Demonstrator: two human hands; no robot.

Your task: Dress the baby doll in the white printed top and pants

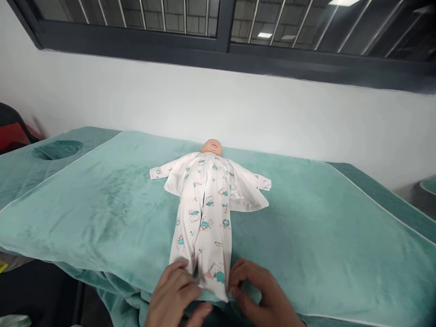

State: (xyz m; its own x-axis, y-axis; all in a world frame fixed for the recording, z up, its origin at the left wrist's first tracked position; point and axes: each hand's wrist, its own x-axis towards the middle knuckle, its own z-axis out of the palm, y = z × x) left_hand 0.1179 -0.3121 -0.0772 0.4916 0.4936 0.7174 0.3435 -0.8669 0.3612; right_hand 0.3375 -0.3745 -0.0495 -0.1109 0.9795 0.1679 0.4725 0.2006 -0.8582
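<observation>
A baby doll lies on its back on the green bed cover, its head toward the wall. It wears a white printed baby top, whose sleeves spread to both sides and whose front panels hang open. White printed baby pants cover the doll's front, legs pointing toward me. My left hand rests its fingers over the end of the left pant leg, thumb held apart. At the outer edge of the other leg's hem, my right hand has thumb and forefinger closed on the cloth.
The plush green cover spreads over the bed, its near edge hanging in folds. A round hole opens at the left end. Behind stands a white wall under a dark-framed barred window. A red and black object is at far left.
</observation>
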